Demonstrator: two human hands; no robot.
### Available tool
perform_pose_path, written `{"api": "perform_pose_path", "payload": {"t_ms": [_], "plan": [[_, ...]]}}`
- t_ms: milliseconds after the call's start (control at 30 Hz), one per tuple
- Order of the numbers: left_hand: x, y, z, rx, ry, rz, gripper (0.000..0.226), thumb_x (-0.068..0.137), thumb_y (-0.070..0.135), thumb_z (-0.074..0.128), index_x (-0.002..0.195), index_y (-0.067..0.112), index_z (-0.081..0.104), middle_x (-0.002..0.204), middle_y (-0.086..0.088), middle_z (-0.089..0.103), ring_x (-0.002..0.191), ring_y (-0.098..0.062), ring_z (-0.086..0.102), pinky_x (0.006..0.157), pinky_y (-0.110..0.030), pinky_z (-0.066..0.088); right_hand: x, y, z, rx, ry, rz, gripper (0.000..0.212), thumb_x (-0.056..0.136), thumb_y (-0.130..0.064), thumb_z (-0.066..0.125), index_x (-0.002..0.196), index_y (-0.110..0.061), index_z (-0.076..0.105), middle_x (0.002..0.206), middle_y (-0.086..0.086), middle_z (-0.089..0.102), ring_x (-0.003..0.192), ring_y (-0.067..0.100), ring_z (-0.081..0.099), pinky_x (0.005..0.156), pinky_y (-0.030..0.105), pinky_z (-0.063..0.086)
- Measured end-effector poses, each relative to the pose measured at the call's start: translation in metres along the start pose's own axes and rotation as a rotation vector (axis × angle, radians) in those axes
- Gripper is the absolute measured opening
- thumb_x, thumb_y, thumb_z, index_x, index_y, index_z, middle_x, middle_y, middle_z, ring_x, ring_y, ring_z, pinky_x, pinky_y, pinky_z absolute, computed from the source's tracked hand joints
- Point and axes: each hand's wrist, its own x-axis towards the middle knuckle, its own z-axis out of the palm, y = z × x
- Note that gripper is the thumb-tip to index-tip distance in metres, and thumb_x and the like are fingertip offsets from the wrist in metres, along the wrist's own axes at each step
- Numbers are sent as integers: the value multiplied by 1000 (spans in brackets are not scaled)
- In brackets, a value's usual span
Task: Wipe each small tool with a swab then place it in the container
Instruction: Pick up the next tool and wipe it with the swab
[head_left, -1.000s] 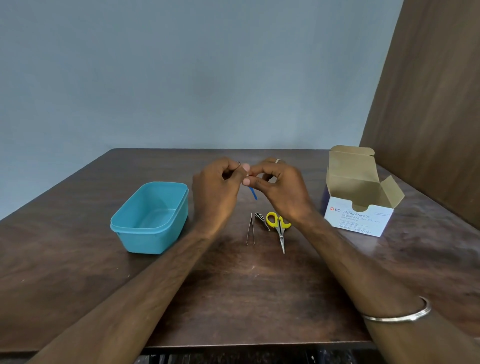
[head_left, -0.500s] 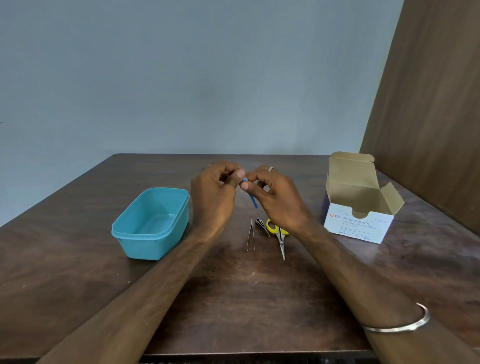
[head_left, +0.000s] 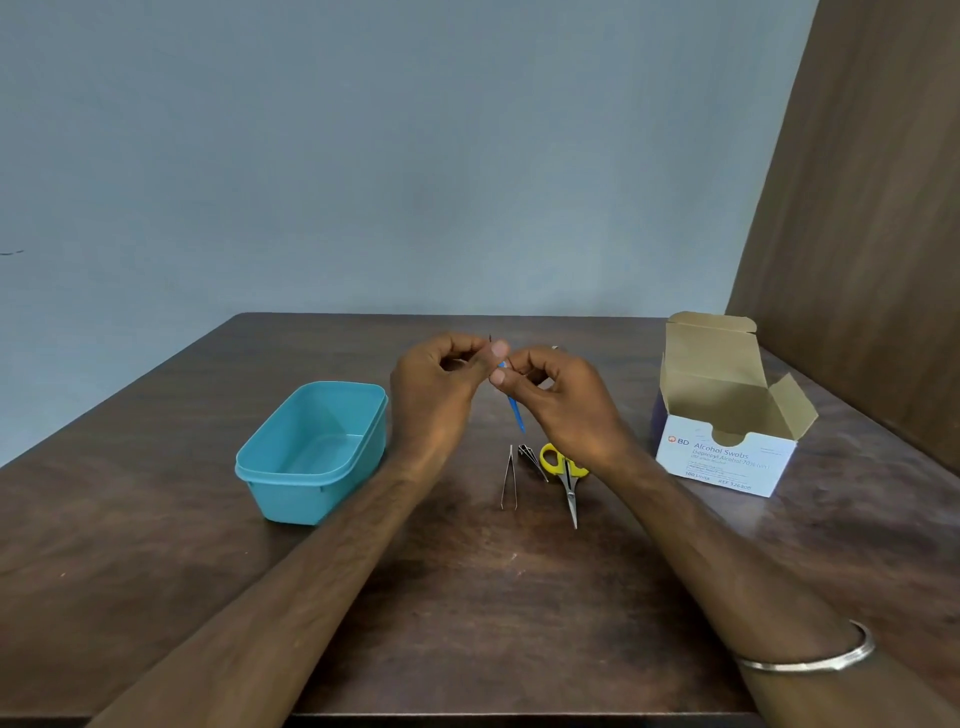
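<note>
- The blue container sits open at the left of the wooden table, just beside the left forearm; as I read it, it lies there so a cleaned tool can be dropped in with a short reach; nothing shows inside it.
- The left hand is raised above the table, fingers curled and thumb meeting fingertips in a pinch; what it pinches is too small to tell, perhaps a swab.
- The thin blue tool hangs slanting down between the two hands, its upper end hidden in the fingertips; held up off the table, it seems, so its tip can be wiped all round.
- The right hand pinches the blue tool's upper end between thumb and forefinger; the remaining fingers are curled.
- Below the hands, tweezers, a small metal clipper-like tool and yellow-handled scissors lie side by side, likely awaiting their wipe.
- The alcohol swab box stands open at the right, within the right hand's reach; its contents cannot be seen.
</note>
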Motion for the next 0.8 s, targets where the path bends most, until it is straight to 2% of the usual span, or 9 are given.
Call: {"api": "perform_pose_path", "payload": {"t_ms": [67,233,333,500,600,700,800], "plan": [[-1,1,-1,20,11,12,9,78,34,78,77,25,76,76,10,74,78,-12,70,77,-37,57,0,-1,1,-27,3,-16,12,91,-29,70,80,-32,69,71,-18,63,67,0,51,61,14,39],[-2,5,1,84,26,38,15,84,24,74,70,29,73,74,10,74,78,-10,69,80,-37,56,-2,-2,1,-33,-3,3,11,92,-27,70,89,-17,75,79,0,68,68,5,52,62,20,41],[-2,5,2,93,21,27,13,86,17,70,77,26,73,80,10,73,83,-9,68,83,-34,54,-3,-4,1,-19,-23,14,10,92,-27,70,89,-18,75,78,-5,68,70,4,55,65,24,44],[1,5,-1,30,-26,12,11,88,10,67,84,19,73,83,8,72,83,-5,65,82,-25,51,-1,-5,0,89,-69,42,11,93,-24,69,83,-22,73,70,-14,66,68,-3,57,65,14,45],[0,4,0,0,-43,-7,7,89,14,68,86,16,74,84,8,73,82,-2,66,81,-22,51,-1,-4,-1,133,-69,53,14,93,-23,69,78,-21,71,67,-16,66,65,-3,57,64,13,44],[0,1,1,2,-19,3,10,85,23,73,90,15,77,85,6,76,84,-7,69,84,-30,55,-1,-1,-1,113,-26,38,13,91,-25,70,79,-23,73,71,-9,68,68,2,59,69,21,48],[-2,0,0,45,-18,29,13,80,32,76,82,20,78,80,8,76,82,-7,71,81,-34,57,-1,-1,-1,89,-3,21,12,91,-26,71,80,-25,74,70,-10,67,67,3,57,68,22,47]]}}
